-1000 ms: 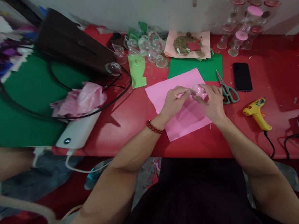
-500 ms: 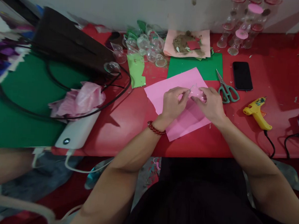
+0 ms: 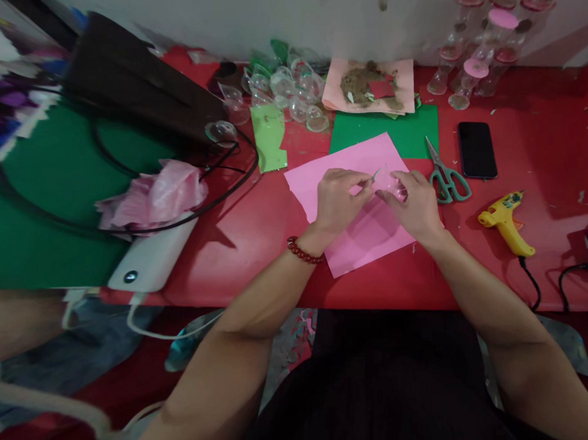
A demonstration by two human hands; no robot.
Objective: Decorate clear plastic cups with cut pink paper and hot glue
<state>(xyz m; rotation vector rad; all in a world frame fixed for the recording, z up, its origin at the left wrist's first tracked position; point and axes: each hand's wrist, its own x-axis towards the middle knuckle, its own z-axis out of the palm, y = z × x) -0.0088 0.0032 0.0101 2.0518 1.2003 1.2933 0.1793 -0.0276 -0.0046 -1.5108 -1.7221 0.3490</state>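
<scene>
Both hands work above a pink paper sheet [image 3: 356,254]. My left hand [image 3: 339,195], with a red bead bracelet at the wrist, is closed in a pinch on a small greyish sliver [image 3: 375,176], too small to name. In my right hand [image 3: 417,201], the fingers are closed on a clear plastic piece [image 3: 391,179], see-through and partly covered by the thumb and fingers. Its exact shape is hard to make out against the pink. To the right of that hand lie scissors [image 3: 444,179] with green handles, blades apart.
Clear plastic pieces [image 3: 285,87], a pink sheet bearing brown matter [image 3: 334,93] and hourglass-shaped bottles [image 3: 461,97] line the back. Right stand a phone [image 3: 477,149] and a yellow glue gun [image 3: 507,223] with its cord. A power bank [image 3: 146,264] and black cable [image 3: 50,218] lie left.
My left hand has shifted slightly left, away from the clear plastic piece, and the greyish sliver at its fingertips shows more. The right hand stays nearly still.
</scene>
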